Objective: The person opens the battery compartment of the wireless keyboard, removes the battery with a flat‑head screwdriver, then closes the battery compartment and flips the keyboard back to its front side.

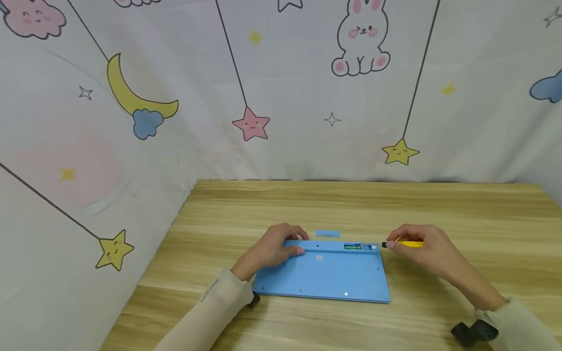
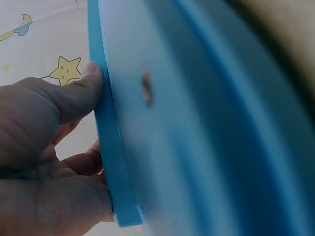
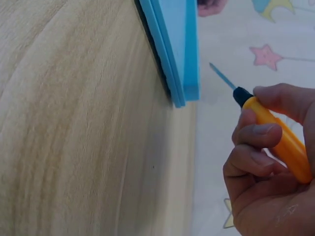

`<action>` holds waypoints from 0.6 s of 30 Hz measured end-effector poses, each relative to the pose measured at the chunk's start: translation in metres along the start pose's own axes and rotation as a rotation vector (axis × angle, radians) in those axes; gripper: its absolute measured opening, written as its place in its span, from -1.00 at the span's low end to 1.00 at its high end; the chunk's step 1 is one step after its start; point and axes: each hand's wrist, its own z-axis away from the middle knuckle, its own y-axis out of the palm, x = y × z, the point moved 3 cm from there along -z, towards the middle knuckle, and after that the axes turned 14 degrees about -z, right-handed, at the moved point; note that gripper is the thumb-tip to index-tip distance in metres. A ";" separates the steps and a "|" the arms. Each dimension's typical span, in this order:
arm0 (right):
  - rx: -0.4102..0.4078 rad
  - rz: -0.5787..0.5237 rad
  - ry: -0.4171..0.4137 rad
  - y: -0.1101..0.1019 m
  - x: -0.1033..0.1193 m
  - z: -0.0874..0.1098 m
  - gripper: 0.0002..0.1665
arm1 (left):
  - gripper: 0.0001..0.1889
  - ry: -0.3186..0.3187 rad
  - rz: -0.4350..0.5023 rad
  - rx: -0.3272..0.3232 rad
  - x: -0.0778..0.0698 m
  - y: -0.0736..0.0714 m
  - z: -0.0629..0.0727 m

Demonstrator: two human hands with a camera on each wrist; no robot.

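A blue keyboard point(image 1: 325, 275) lies underside up on the table, its raised ridge along the far edge. In that ridge a battery compartment point(image 1: 352, 246) stands uncovered, with something green inside, likely a battery. My left hand point(image 1: 275, 246) grips the ridge's left end, thumb on the near side and fingers over the back. A yellow screwdriver point(image 1: 411, 244) with a black collar is held in my right hand point(image 1: 428, 246), its thin shaft reaching leftward over the compartment's right end in the head view. The right wrist view shows fingers wrapped around the yellow handle point(image 3: 275, 132).
Just behind the keyboard lies a small blue battery cover point(image 1: 327, 233). The wood-grain table point(image 1: 246, 204) runs back to a printed cloth point(image 1: 298, 151) with stars, a moon and a rabbit, which also hangs along the left side.
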 end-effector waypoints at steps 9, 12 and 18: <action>0.079 0.021 -0.014 0.002 0.002 -0.003 -0.93 | -0.80 0.013 0.016 -0.004 0.002 0.001 0.005; 0.104 0.040 -0.033 0.001 0.008 -0.007 -0.95 | -0.80 0.013 0.026 0.005 0.001 0.001 0.005; 0.170 0.067 -0.105 -0.003 0.021 -0.018 -0.92 | -0.80 0.016 0.040 0.014 0.002 0.003 0.003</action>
